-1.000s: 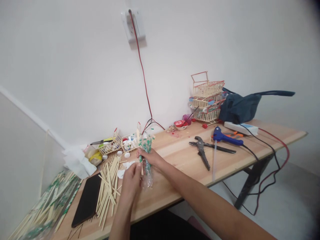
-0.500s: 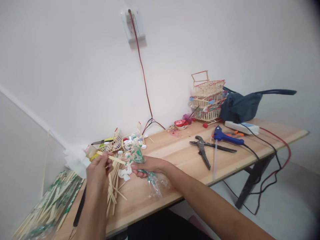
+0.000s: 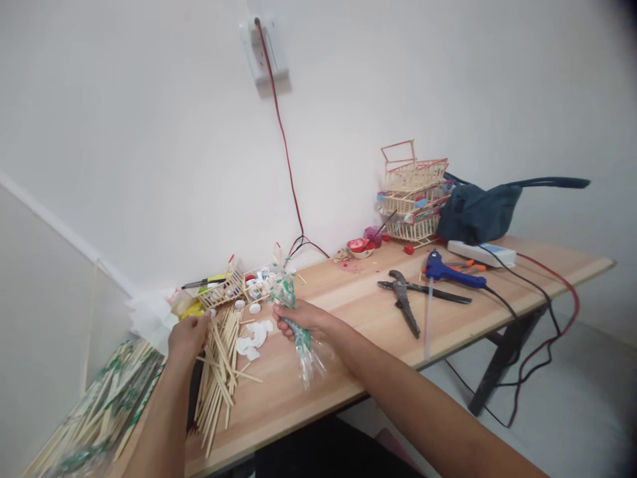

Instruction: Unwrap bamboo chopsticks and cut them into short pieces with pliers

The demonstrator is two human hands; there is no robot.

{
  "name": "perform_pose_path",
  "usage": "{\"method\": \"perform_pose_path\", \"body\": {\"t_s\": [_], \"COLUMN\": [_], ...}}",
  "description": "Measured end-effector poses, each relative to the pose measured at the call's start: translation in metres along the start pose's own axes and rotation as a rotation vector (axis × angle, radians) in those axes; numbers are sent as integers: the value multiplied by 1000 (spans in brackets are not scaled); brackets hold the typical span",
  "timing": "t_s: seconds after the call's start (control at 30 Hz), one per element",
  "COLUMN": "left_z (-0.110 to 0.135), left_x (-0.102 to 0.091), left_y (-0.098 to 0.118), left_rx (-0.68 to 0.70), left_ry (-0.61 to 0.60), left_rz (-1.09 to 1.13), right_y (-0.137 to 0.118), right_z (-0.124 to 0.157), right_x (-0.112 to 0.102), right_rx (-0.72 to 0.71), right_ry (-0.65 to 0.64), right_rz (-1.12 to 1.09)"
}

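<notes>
Two bare hands are in view above a table (image 3: 343, 292) of pale, streaked wood. We find the right hand (image 3: 301, 317) clenched around crumpled wrappers (image 3: 304, 348) of clear, shiny plastic printed in green; the bunch flares out above and below the fist, its lower end splayed in creased strips. We note the left hand (image 3: 186, 338) with its fingertips drawn together at the upper end of a pile of sticks (image 3: 219, 378); we cannot tell whether it grips one.

The sticks are slim, straight, bare wood, heaped criss-cross between the two hands. Just beside them we record torn white paper (image 3: 255, 338), soft-edged and irregular, and round white caps (image 3: 255, 309). A smooth black slab (image 3: 194, 395) lies partly hidden behind the left forearm. At the table's left edge we see a bundle of wrapped sticks (image 3: 99, 415) in clear film with green print.

Against the wall stands a stack of baskets (image 3: 415, 176), open lattices of thin sticks with red rims. We log near it a small bowl (image 3: 361, 249) smeared with red paint and a limp, dark blue cloth bag (image 3: 475, 216). Nearer the front edge lie dull metal pliers (image 3: 402, 302) and a blue plastic glue gun (image 3: 452, 273).
</notes>
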State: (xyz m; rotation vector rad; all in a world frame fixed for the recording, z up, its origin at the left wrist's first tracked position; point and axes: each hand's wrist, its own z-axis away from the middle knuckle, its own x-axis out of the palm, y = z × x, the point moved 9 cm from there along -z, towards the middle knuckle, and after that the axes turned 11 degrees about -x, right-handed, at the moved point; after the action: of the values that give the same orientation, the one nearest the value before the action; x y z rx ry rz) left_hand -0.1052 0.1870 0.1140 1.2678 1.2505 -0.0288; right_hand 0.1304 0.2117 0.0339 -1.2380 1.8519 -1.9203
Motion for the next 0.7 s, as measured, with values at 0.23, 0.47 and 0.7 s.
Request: {"method": "perform_pose_path", "body": {"t_s": [0.23, 0.47, 0.7], "left_z": [70, 133, 123], "left_x": [5, 34, 65], "left_y": [-8, -6, 5], "left_rx": [223, 273, 566], "left_ry": [-19, -100, -164], "left_rz": [-529, -717, -569], "right_y": [-19, -20, -18], "right_z": [-1, -4, -6], "right_x": [-15, -22, -24], "right_rx": [-164, -226, -229], "right_ry": [198, 243, 217], "right_rz": [-37, -66, -56]}}
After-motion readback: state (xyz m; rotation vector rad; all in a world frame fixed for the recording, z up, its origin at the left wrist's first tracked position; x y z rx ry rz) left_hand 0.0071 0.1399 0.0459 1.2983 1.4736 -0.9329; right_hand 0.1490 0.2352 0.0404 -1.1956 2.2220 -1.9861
